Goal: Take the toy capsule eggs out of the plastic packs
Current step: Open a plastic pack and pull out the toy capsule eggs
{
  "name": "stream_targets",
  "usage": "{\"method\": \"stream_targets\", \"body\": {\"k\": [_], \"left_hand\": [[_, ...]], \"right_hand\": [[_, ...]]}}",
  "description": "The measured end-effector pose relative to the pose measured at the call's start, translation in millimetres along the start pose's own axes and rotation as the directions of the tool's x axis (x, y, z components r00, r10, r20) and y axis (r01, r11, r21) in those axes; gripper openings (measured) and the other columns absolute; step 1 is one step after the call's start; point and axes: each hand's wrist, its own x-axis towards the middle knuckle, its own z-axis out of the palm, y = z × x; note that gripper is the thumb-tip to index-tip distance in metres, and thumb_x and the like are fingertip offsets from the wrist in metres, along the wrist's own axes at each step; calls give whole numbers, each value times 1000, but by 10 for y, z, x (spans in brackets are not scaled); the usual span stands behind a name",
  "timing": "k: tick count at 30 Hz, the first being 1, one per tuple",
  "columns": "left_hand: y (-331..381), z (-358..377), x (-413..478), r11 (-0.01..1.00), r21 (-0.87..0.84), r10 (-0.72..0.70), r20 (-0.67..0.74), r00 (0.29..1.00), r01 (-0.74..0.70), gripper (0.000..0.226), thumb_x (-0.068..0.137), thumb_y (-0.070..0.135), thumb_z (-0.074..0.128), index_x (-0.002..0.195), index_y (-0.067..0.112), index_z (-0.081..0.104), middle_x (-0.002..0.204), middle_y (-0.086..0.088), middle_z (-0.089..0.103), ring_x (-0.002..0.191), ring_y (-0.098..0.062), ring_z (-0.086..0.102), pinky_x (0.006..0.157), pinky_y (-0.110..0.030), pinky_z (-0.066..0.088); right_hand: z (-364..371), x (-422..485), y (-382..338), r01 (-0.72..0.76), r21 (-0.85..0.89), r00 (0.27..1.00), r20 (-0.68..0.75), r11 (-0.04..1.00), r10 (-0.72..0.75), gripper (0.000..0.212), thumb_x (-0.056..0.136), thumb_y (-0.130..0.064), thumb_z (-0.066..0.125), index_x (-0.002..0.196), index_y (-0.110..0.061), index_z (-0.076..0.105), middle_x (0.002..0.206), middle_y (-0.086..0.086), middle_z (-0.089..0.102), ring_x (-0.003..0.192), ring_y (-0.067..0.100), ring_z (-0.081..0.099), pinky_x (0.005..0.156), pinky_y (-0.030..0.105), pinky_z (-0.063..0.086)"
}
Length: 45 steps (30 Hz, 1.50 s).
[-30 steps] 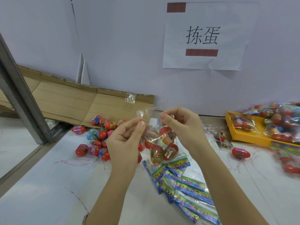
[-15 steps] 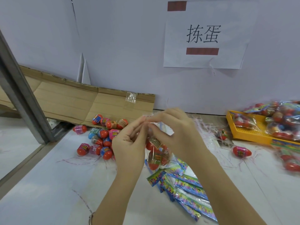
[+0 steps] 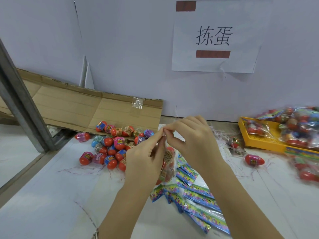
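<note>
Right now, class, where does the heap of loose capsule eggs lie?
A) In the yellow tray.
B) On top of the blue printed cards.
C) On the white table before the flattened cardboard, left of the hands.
C: the heap of loose eggs lies on the white table before the cardboard, left of the left hand and right hand, which pinch a pack; the yellow tray holds bagged packs.
</note>
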Motion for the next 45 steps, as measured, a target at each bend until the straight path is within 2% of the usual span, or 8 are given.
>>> {"method": "stream_targets", "body": {"k": [5,9,20,32,37,41,43,45], "left_hand": [[48,5,-18,997,-67,-44,31,999,46,29,89,14,63,118,14,64,61,-5,68,52,-18,59,50,-25,46],[87,-18,20,872,-328,-364,63,929,363,29,87,6,69,100,31,72,76,8,75,62,-9,71,58,-17,55],[-135,-234,258,473,-618,-730,125,673,628,26,84,1,67,81,24,79,82,-5,77,63,-15,73,56,-20,56],[-380,-312,286,470,-568,-787,77,612,676,25,87,-3,66,83,20,75,75,-2,76,59,-18,72,57,-23,57],[-382,-293,269,467,-565,-785,88,613,680,25,87,-3,66,84,19,75,76,-3,76,59,-18,72,57,-22,57],[-329,-288,284,488,-613,-763,46,645,621,22,88,-3,64,88,17,73,76,-1,76,61,-17,72,57,-19,56],[-299,-287,289,509,-618,-744,34,667,599,21,87,-3,65,89,17,74,76,0,76,61,-14,72,57,-18,55],[-263,-271,276,516,-617,-728,50,684,594,21,87,-2,65,90,18,74,77,1,76,60,-12,71,57,-17,55]], "right_hand": [[-19,8,-11,-85,29,996,-32,996,86,9,79,-10,66,70,-11,68,66,-5,64,64,15,60,71,31,42],[-68,19,40,-276,164,958,-33,947,285,5,76,-12,66,71,-11,66,66,-10,59,62,13,57,70,34,44],[-343,-79,636,-720,373,662,115,585,741,26,83,-11,68,68,-31,65,60,-16,63,53,-5,53,57,16,44],[-228,-373,790,-789,12,570,386,614,725,18,84,-15,67,72,-29,66,77,-6,69,70,10,61,67,27,52],[-442,-210,785,-470,-507,105,781,723,616,38,94,-4,53,128,-20,61,125,1,64,108,17,61,96,32,49],[-886,-21,809,-712,-69,314,859,699,405,35,90,-14,65,120,-31,64,115,-11,69,97,10,67,84,31,56],[-1018,-91,826,-917,81,247,885,392,395,41,80,-31,73,120,-25,65,114,-3,71,89,21,70,74,31,58],[-1160,-293,950,-833,-95,183,882,544,433,31,87,-42,64,103,-16,67,95,3,71,76,23,67,67,30,54]]}}
